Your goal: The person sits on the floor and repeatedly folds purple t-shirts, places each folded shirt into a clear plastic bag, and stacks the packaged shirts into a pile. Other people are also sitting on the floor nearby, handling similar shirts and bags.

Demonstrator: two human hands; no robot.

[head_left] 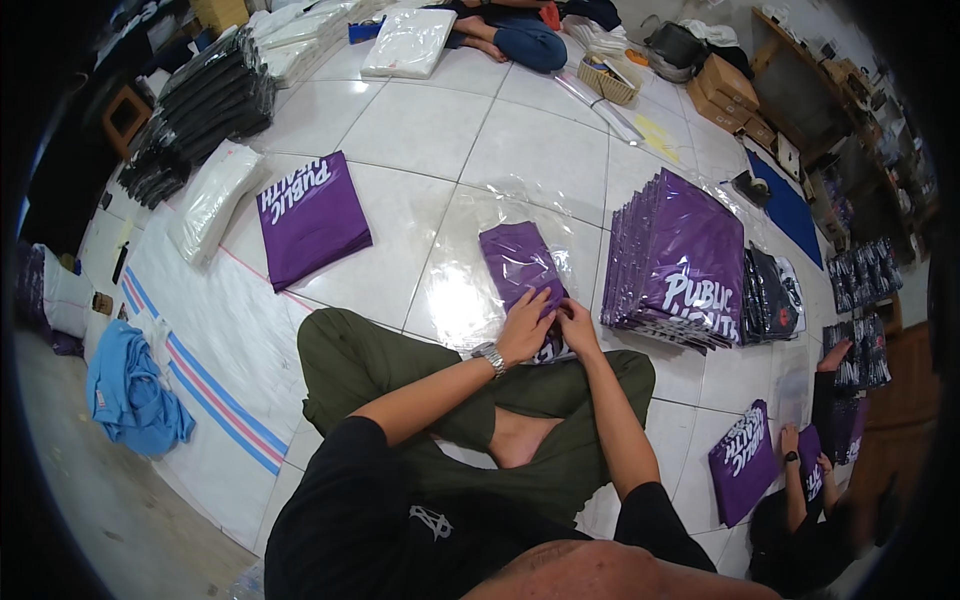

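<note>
A folded purple T-shirt lies on the tiles before my crossed legs, with a clear plastic bag around or beneath it. My left hand rests flat on the shirt's near part, fingers spread. My right hand has its fingers bent at the shirt's right edge; whether they pinch cloth or plastic cannot be made out. White print shows partly beneath the hands. To the right stands a stack of bagged purple shirts. Another pile of folded purple shirts, unbagged, lies to the left.
White plastic bags lie at the left, near bagged black garments. Light-blue cloth is at far left. A co-worker at lower right handles a purple shirt; another person sits at the top. A wicker basket stands beyond.
</note>
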